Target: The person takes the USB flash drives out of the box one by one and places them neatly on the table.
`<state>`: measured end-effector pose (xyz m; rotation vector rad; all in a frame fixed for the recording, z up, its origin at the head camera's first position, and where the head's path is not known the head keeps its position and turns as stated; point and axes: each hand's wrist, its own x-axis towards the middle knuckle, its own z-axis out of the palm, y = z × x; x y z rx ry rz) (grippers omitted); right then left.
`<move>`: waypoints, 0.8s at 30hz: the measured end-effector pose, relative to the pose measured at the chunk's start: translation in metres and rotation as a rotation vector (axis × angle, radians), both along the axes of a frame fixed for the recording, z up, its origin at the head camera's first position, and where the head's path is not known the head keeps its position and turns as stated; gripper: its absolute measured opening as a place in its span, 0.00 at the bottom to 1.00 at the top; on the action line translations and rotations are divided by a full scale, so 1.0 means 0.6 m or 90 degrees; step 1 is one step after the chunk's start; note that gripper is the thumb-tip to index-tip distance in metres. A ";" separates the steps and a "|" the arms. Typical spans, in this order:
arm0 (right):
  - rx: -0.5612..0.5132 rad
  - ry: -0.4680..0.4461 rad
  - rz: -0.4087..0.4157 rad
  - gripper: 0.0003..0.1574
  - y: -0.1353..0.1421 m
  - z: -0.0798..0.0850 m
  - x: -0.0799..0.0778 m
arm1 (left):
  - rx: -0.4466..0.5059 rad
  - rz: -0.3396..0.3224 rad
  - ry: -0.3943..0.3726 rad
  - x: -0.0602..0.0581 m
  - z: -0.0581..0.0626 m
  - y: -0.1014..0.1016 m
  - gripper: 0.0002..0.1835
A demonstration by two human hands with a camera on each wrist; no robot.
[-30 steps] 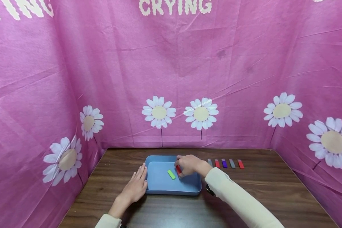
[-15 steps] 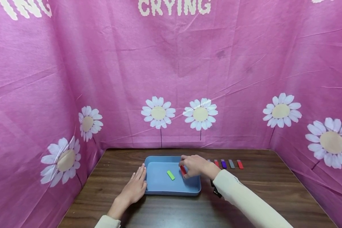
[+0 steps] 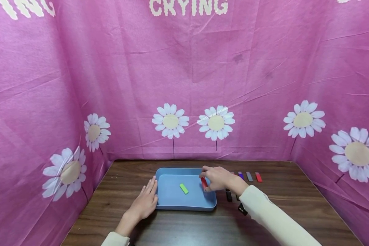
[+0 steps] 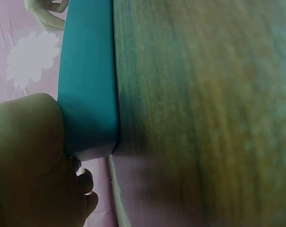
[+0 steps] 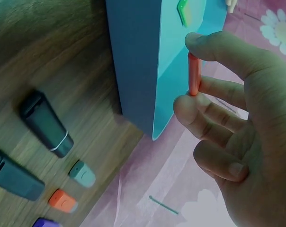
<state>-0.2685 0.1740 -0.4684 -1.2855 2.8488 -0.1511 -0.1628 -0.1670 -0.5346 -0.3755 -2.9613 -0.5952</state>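
A small red stick-shaped piece (image 3: 204,183) is pinched between the thumb and fingers of my right hand (image 3: 221,178), over the right part of the blue tray (image 3: 184,207). In the right wrist view the red piece (image 5: 194,74) stands between the thumb tip and fingertips. A flat lime-green piece (image 3: 183,188) lies in the middle of the tray. My left hand (image 3: 144,202) rests against the tray's left wall with its fingers fairly straight. From the left wrist camera, the same hand (image 4: 29,161) touches the tray's corner (image 4: 88,80).
Right of the tray lie purple (image 3: 241,175), grey (image 3: 249,176) and red (image 3: 258,177) pieces in a row, partly hidden by my right hand. Nearer me are black oblong objects (image 3: 229,195), clearer in the right wrist view (image 5: 46,124). A pink flowered cloth (image 3: 190,68) hangs behind.
My right hand has moved rightwards inside the tray with the red piece pinched in it. The black objects have come into fuller view. The left hand and green piece have stayed in place.
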 end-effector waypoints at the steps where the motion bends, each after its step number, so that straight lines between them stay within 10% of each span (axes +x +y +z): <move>1: -0.002 0.001 -0.001 0.30 0.004 0.000 0.000 | -0.003 0.001 -0.002 0.000 0.000 0.000 0.32; 24: -0.048 -0.001 -0.055 0.30 0.103 -0.011 -0.002 | 0.008 0.004 -0.009 -0.003 -0.004 -0.002 0.32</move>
